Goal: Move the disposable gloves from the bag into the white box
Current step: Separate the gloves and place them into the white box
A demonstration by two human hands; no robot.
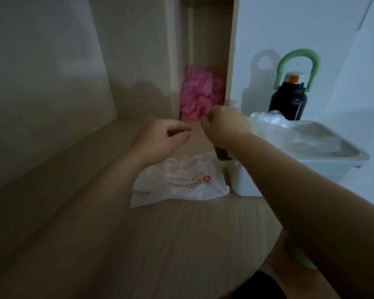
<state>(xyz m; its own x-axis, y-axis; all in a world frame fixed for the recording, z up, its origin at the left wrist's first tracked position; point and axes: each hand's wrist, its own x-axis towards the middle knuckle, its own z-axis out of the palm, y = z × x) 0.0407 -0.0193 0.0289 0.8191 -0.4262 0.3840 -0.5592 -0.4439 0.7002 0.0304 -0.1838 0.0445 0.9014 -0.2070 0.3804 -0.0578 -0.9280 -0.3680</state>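
A white plastic bag (181,182) with red print lies flat on the wooden surface. Right of it stands the white box (333,167), with a heap of clear disposable gloves (289,130) inside and bulging over its near-left rim. My left hand (166,137) hovers above the bag with thumb and forefinger tips close together. My right hand (225,124) is just right of it with its fingers curled, fingertips facing the left hand. In this dim view, no thin clear glove shows between them.
A bundle of pink plastic (201,93) fills a narrow shelf recess behind the hands. A black bottle with a green handle (289,98) stands behind the box against the white wall. A small dark object (221,154) sits under my right wrist.
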